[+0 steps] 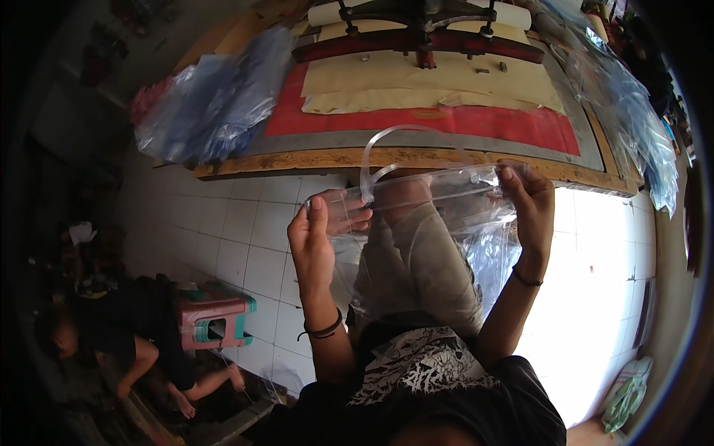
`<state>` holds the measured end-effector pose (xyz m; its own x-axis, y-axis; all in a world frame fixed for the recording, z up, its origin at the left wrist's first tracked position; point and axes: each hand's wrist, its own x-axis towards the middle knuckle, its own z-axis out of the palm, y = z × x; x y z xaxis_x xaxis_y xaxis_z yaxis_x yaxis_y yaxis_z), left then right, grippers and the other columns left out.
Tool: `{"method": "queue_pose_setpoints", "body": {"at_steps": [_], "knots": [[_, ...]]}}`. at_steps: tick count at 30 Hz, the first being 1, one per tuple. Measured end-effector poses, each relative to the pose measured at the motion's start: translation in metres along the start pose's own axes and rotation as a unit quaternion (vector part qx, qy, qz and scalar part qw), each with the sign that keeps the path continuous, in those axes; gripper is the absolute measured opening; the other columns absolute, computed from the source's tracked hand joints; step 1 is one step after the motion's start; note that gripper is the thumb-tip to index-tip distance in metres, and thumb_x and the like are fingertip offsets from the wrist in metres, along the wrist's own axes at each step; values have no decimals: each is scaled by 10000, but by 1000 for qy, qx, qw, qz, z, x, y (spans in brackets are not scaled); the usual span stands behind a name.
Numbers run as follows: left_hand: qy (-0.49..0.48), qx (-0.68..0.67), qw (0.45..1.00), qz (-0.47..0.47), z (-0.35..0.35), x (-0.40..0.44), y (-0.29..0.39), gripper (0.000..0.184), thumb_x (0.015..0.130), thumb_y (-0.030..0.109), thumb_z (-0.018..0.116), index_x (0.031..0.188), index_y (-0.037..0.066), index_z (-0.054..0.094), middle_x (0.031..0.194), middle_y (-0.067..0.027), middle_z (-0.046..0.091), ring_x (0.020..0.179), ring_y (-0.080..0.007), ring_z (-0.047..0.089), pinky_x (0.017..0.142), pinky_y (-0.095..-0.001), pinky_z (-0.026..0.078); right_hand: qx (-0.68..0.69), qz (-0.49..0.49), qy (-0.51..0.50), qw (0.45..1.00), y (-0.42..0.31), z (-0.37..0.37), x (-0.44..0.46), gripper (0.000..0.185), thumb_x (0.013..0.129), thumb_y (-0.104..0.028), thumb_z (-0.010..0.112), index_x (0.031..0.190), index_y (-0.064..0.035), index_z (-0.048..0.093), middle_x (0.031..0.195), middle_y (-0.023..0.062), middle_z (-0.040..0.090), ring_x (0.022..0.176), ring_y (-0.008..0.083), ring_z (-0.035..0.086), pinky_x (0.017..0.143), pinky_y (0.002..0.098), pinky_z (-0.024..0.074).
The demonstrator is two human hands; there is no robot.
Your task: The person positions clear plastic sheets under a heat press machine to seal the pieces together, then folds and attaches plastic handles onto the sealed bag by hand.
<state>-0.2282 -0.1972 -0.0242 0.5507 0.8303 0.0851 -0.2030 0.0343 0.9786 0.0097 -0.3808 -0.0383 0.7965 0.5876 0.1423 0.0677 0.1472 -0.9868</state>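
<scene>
A clear plastic bag (424, 215) with a curved transparent handle (379, 137) is stretched between my two hands, above my lap. My left hand (320, 223) grips its upper left corner, the thumb on the near face and the fingers showing through the film. The upper right corner is pinched between the thumb and fingers of my right hand (528, 195). The bag's lower part hangs over my legs, and the handle arcs up in front of the table edge.
A wooden-edged table (260, 165) with a dark red press frame (424, 46), a tan sheet (439, 82) and red material stands ahead. Plastic sheets (223, 104) lie at its left. A pink stool (212, 320) and another person (134, 327) are at lower left.
</scene>
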Motion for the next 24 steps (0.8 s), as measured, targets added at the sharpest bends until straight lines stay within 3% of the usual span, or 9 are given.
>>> {"method": "queue_pose_setpoints", "body": {"at_steps": [11, 14, 24], "knots": [[-9, 29, 999, 13, -1, 1, 0, 370, 1051, 279, 431, 1095, -68, 553, 935, -232, 690, 831, -316, 721, 802, -388, 591, 29, 12, -15, 999, 2, -3, 0, 277, 883, -135, 730, 1086, 50, 687, 963, 114, 733, 884, 132, 686, 802, 252, 536], [-13, 5, 1000, 18, -2, 3, -2, 343, 1035, 272, 480, 1103, -54, 562, 933, -195, 693, 821, -276, 711, 783, -373, 583, 42, 15, -33, 998, 0, -3, -1, 273, 883, -125, 729, 1093, 43, 687, 979, 110, 731, 897, 128, 683, 813, 253, 537], [-22, 27, 999, 26, -7, 3, 0, 329, 1048, 272, 446, 1142, -25, 551, 945, -186, 695, 824, -269, 717, 741, -357, 590, 21, -5, -33, 999, 1, -2, -3, 288, 934, -221, 684, 1119, 0, 682, 952, 42, 713, 849, 72, 609, 781, 226, 476]]}}
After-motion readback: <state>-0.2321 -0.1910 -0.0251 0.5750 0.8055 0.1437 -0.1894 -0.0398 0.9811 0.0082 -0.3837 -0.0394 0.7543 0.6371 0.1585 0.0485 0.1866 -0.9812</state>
